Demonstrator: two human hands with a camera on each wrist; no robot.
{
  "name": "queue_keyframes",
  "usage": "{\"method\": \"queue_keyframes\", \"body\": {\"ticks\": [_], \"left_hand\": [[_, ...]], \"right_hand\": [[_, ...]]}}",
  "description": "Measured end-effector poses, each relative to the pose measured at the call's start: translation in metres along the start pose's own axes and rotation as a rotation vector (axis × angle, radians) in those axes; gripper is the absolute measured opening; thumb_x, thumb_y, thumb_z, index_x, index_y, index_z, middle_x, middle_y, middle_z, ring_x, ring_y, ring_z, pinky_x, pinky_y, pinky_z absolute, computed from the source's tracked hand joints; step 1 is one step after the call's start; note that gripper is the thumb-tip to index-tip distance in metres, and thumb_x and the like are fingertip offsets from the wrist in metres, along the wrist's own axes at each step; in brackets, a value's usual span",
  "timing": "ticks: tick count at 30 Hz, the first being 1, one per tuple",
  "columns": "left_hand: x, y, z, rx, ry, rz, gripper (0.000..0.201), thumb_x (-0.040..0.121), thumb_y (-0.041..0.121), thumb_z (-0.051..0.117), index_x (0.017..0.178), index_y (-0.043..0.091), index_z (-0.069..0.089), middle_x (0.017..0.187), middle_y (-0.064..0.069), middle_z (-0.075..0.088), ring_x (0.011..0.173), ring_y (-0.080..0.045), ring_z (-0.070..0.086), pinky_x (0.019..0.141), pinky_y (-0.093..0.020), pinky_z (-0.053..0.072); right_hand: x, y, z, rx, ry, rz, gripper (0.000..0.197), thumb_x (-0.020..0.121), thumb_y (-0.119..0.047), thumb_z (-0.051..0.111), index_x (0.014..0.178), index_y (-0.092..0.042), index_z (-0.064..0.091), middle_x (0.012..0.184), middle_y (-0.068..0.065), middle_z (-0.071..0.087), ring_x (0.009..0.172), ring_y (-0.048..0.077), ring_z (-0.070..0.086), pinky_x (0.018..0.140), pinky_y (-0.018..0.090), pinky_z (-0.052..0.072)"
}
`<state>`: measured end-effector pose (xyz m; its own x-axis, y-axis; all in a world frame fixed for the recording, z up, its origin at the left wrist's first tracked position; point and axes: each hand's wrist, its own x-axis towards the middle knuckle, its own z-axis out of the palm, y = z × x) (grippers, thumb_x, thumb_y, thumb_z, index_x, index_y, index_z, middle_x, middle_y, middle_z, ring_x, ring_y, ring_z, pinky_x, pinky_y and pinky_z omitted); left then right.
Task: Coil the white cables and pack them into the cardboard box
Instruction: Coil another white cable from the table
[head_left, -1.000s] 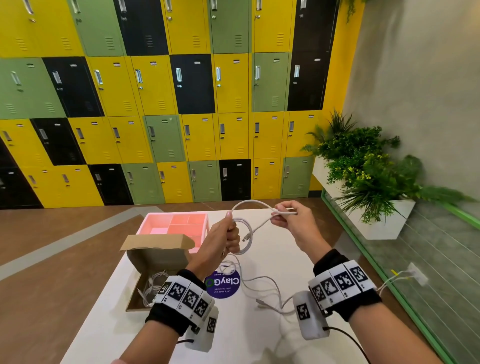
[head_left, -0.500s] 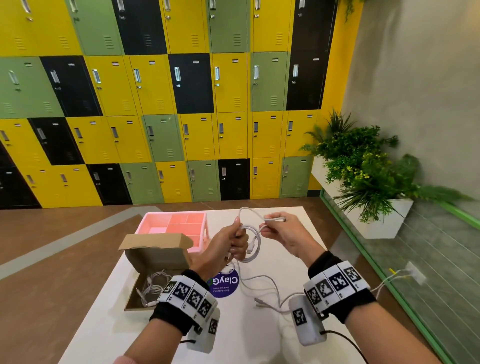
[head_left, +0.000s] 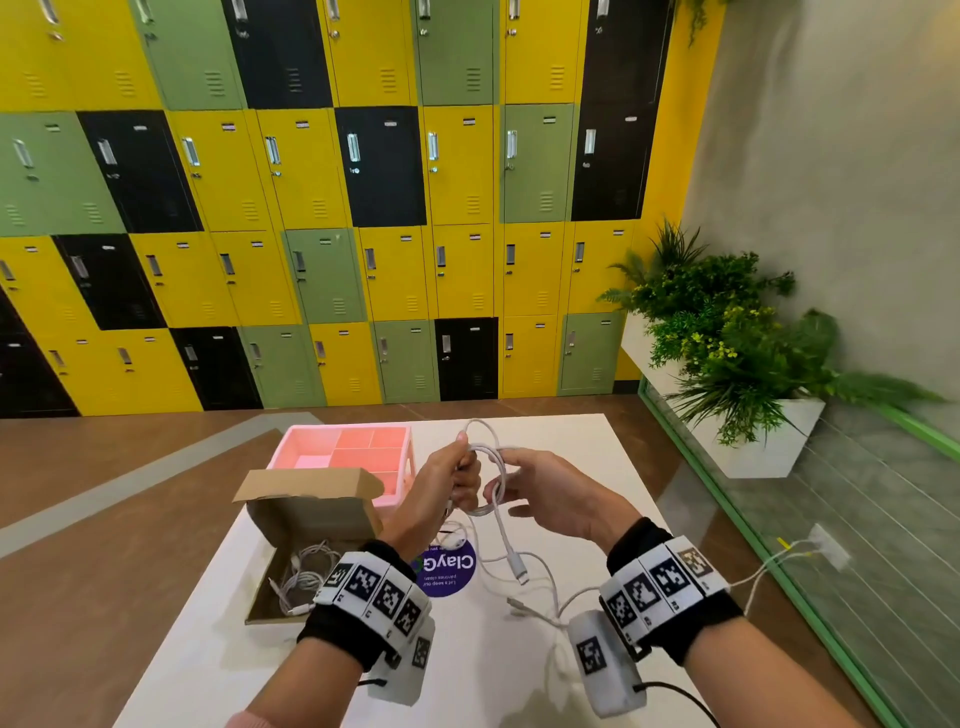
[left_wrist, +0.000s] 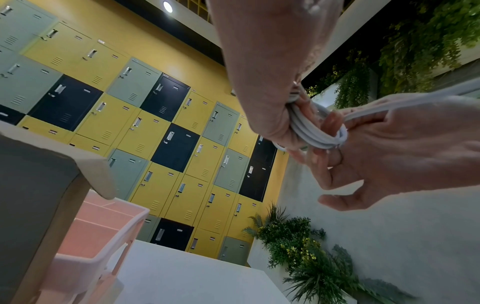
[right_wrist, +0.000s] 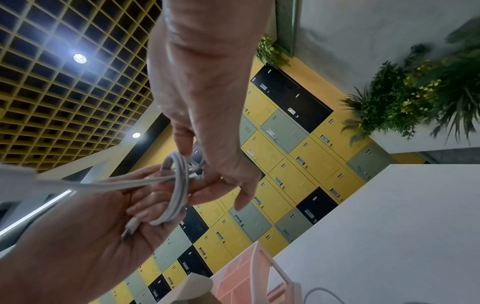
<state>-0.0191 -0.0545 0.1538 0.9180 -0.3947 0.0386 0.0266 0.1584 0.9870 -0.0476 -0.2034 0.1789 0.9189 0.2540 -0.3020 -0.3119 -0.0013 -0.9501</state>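
Note:
A white cable (head_left: 492, 470) is wound into a small coil (left_wrist: 317, 134) held above the white table (head_left: 582, 467). My left hand (head_left: 460, 483) grips the coil in its curled fingers. My right hand (head_left: 506, 491) is right beside it, thumb and fingers pinching the loops (right_wrist: 179, 185). The cable's free end hangs down, ending in a connector (head_left: 521, 574) just above the table. The open cardboard box (head_left: 311, 519) stands at the left with coiled white cables (head_left: 306, 577) inside.
A pink compartment tray (head_left: 353, 449) stands behind the box. More loose white cables (head_left: 540, 608) lie on the table below my right wrist, near a round blue sticker (head_left: 449, 569). A planter (head_left: 753, 436) stands on the floor at the right.
My right hand has come down and in to the left hand, laying another loop on the coil. The free end, held out before, now hangs down.

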Motion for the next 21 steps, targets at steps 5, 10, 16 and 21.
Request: {"method": "queue_keyframes", "body": {"ticks": [5,10,16,21], "left_hand": [[0.0,0.004,-0.001,0.012,0.037,0.014,0.041,0.104,0.032,0.029,0.065,0.02,0.033,0.056,0.007,0.025,0.052,-0.009,0.019,0.051,-0.026,0.015],[0.003,0.003,-0.001,0.07,0.048,0.027,0.042,0.104,0.034,0.029,0.065,0.018,0.036,0.057,0.006,0.026,0.051,-0.008,0.021,0.049,-0.024,0.018],[-0.001,0.003,0.003,0.121,0.059,0.068,0.039,0.104,0.033,0.026,0.071,0.016,0.036,0.058,0.006,0.027,0.05,-0.006,0.024,0.047,-0.018,0.023],[-0.001,0.002,0.002,0.152,0.062,0.099,0.039,0.105,0.033,0.024,0.073,0.016,0.036,0.058,0.006,0.026,0.05,-0.007,0.024,0.047,-0.018,0.025]], "right_hand": [[-0.003,0.001,0.006,-0.068,0.043,-0.046,0.027,0.094,-0.03,0.045,0.117,-0.016,0.05,0.081,0.001,0.062,0.079,0.011,0.055,0.083,0.036,0.028],[-0.004,0.005,0.007,-0.229,0.122,-0.154,0.043,0.09,-0.022,0.063,0.127,-0.011,0.043,0.094,0.003,0.062,0.083,0.007,0.06,0.073,0.02,0.043],[-0.003,0.003,0.007,-0.291,0.133,-0.161,0.04,0.089,-0.02,0.064,0.123,-0.013,0.044,0.099,0.008,0.063,0.083,0.01,0.065,0.071,0.023,0.053],[-0.011,-0.002,0.002,-0.304,0.019,-0.141,0.053,0.084,-0.006,0.066,0.127,-0.014,0.036,0.104,0.016,0.059,0.096,0.022,0.063,0.072,0.029,0.055]]}}
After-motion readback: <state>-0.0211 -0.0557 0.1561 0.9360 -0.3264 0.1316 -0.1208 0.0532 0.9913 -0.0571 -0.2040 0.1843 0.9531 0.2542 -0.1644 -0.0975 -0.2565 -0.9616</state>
